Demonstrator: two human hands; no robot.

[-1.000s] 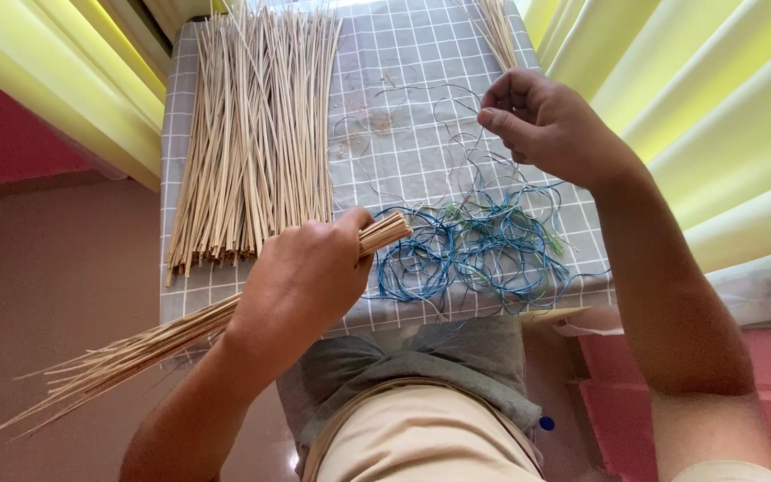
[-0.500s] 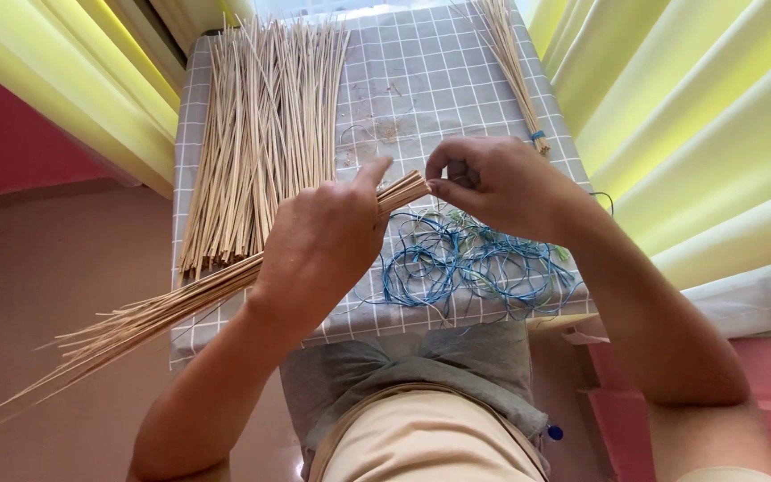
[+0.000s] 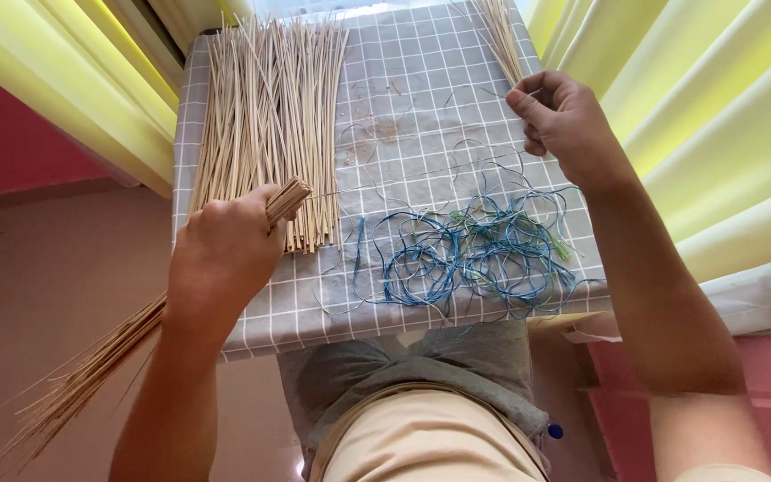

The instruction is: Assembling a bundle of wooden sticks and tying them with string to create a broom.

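My left hand (image 3: 227,252) grips a bundle of thin pale sticks (image 3: 91,373) near its cut end, which pokes out by my thumb; the long tail fans down over the floor at lower left. My right hand (image 3: 562,119) is raised over the right side of the table, fingers pinched on a thin thread (image 3: 421,183) that runs toward the bundle's end. A tangle of blue and green thread (image 3: 475,254) lies on the cloth between my hands.
A small table with a grey checked cloth (image 3: 421,89) carries a wide spread of loose sticks (image 3: 269,125) on the left and a few more sticks (image 3: 501,36) at the back right. Yellow curtains (image 3: 725,134) hang on both sides. My lap is below the table edge.
My hands met at the bundle's end half a second ago. Now the right hand has pulled away up and right, drawing the thread out, and the left hand has shifted left with the bundle.
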